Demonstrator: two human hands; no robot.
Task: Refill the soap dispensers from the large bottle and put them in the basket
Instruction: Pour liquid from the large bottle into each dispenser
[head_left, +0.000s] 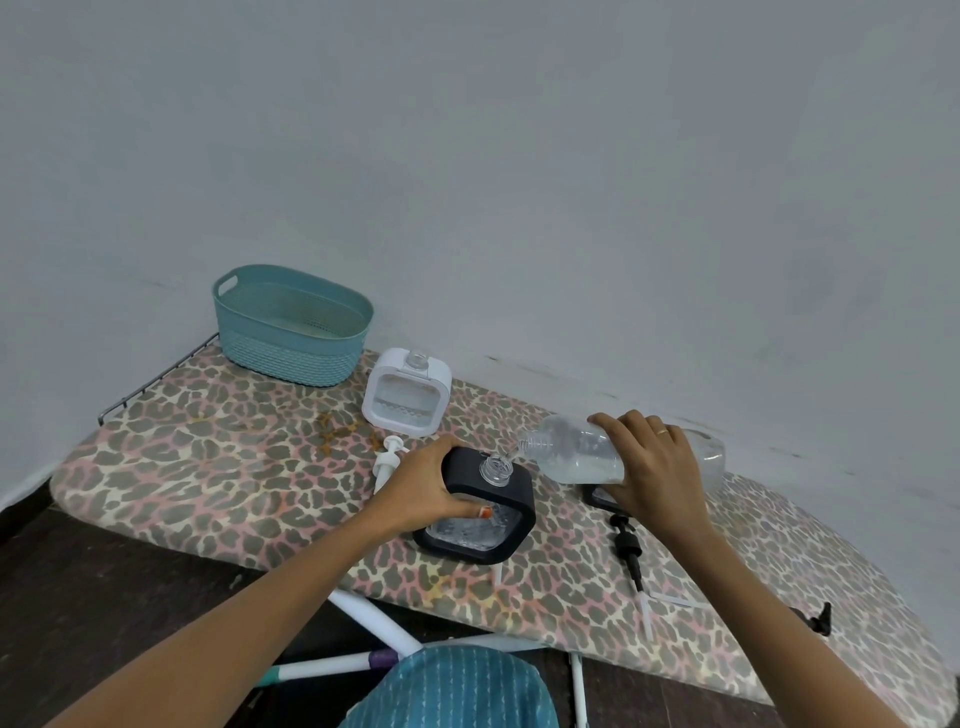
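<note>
Over blk dispenser (475, 506): tilted lg bottle (582, 452)

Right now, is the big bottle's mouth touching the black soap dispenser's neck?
Apart. The head view shows the large bottle tilted, its mouth a little up and right of the black dispenser, with a thin stream of liquid crossing the gap into the open neck.

Both forearms were bare, the right hand (655, 464) wore a thin gold ring (662, 432), and teal fabric with pale dashed stripes (451, 688) showed at bottom centre.
</note>
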